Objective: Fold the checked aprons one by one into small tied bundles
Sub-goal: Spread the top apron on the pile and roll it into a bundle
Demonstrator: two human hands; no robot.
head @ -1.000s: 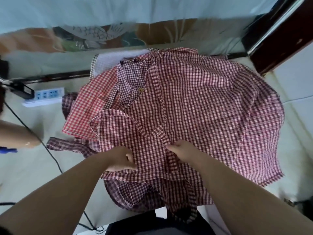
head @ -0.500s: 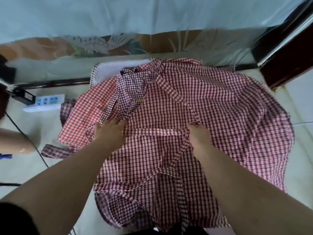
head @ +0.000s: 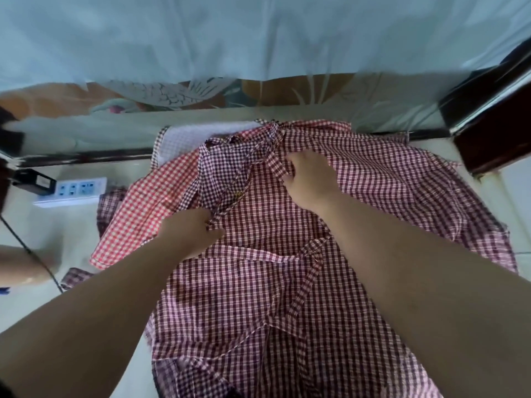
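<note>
Both hands are clamped on cloth: the left hand (head: 189, 235) pinches a gathered edge of the maroon checked apron (head: 273, 297) between thumb and curled fingers. The right hand (head: 311, 176), farther out, has its fingers bent round a narrow band of what looks like the same apron. That apron lies spread on top of a heap on the pale floor (head: 57, 234), reaching from the near edge of the view almost to the dark rail at the floor's far edge.

Under it on the left shows a red checked apron (head: 149, 208). A finer dark-checked apron (head: 222, 168) is bunched between the two hands, and a white cloth (head: 198, 136) peeks out at the far side. A white power strip (head: 73, 191) sits on the floor left of the heap, with a black cable (head: 31, 257) running nearby. Pale blue fabric (head: 258, 38) hangs beyond the far edge, and dark wooden furniture (head: 488, 124) stands at the far right corner.
</note>
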